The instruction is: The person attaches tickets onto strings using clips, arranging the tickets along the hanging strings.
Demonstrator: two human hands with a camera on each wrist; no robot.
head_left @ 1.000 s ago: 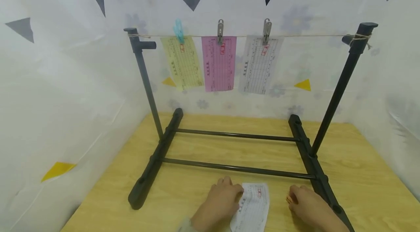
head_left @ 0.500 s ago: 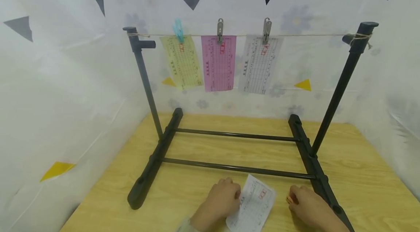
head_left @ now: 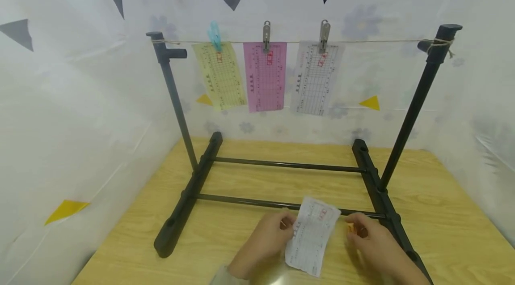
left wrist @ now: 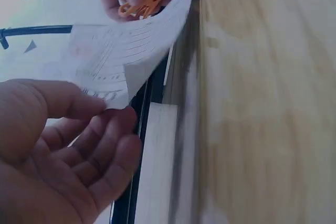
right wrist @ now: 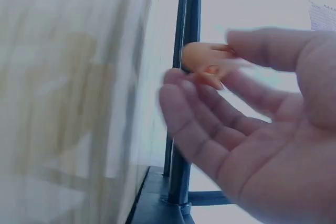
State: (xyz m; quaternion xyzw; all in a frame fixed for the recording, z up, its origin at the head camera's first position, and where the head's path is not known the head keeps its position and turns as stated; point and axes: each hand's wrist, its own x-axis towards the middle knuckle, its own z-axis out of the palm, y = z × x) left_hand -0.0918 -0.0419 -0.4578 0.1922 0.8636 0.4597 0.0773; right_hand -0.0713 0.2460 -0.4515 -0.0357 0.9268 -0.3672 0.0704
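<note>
My left hand [head_left: 267, 238] pinches the left edge of a white printed slip [head_left: 313, 236] between thumb and fingers, and the slip is raised off the table. In the left wrist view the pinched corner of the slip [left wrist: 113, 72] bends, and its sheet curves away. My right hand [head_left: 374, 240] holds an orange clothespin [right wrist: 207, 59] between thumb and fingers, just right of the slip and apart from it. Behind them a thin string [head_left: 374, 41] carries a yellow slip [head_left: 221, 79] under a blue clip [head_left: 215, 35], plus a pink slip [head_left: 265, 81] and a white slip [head_left: 315, 83] under metal clips.
A black frame holds the string between a left post [head_left: 177, 101] and a right post [head_left: 416, 106]. Its two low crossbars [head_left: 249, 202] run across the wooden table [head_left: 132, 240]. Pale patterned sheeting [head_left: 100, 110] surrounds the table on three sides.
The white slip has come up off the table, turned and moved forward with my left hand. My right hand, with the orange clothespin, has shifted slightly forward and left toward it.
</note>
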